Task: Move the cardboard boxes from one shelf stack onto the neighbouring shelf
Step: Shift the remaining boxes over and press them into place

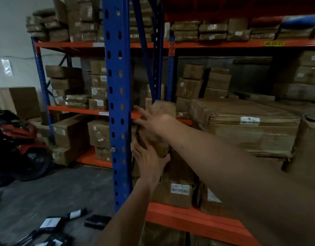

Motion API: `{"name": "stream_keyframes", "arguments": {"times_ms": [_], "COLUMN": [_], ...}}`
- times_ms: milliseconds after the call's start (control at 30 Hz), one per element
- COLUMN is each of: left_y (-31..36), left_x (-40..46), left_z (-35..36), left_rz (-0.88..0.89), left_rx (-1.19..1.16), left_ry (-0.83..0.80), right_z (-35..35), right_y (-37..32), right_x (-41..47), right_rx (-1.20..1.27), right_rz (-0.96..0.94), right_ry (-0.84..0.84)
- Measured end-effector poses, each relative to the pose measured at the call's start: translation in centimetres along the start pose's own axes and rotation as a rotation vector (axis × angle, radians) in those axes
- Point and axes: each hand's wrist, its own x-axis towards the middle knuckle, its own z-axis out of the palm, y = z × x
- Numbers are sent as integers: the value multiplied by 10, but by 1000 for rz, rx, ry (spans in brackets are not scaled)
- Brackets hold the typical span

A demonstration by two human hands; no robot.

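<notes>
A brown cardboard box [155, 139] sits tilted between my two hands, just right of the blue upright post [117, 103]. My left hand [149, 159] presses on its lower side from below. My right hand [151, 119] lies spread over its top, fingers pointing left toward the post. Under the box rests another cardboard box with a barcode label [178, 192] on the orange shelf beam [188, 221]. The left shelf bay [76, 110] holds several taped cardboard boxes at each level.
A large flat carton [251, 132] fills the right bay at hand height, with smaller boxes stacked behind it. Black parcels [96, 221] lie on the grey floor at lower left. A dark red and black object [16, 135] stands at the far left.
</notes>
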Motion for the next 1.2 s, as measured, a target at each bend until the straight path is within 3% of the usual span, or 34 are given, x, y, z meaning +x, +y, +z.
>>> {"name": "stream_keyframes", "arguments": {"times_ms": [100,233,300,433,833,967,1067,1200], "left_y": [-2,-7,-3,-12,-32,-58,-53,-48], "left_x": [-2,-1,-2,-3,0,1,15,16], "left_z": [2,3,5,-2,-1,14,17,17], "left_rz": [155,204,249,399,612,970,973,965], "left_rx": [56,47,51,277,428,613,655,715], "left_ry": [-55,-76,-141,-122,-164,-204,-234,-272], "right_z": [10,39,55,81,131,189,195,180], "right_y": [16,41,47,34,-3,-54,-49,-28], "right_x": [-3,-30,-51,-77,-94,-116,-98,-78], "right_rx": [80,229,314,411,611,850,853,730], "right_rz": [118,155,197,295,530,649,719,682], "right_ry": [-107,67,57,61,351,210,233,119]}}
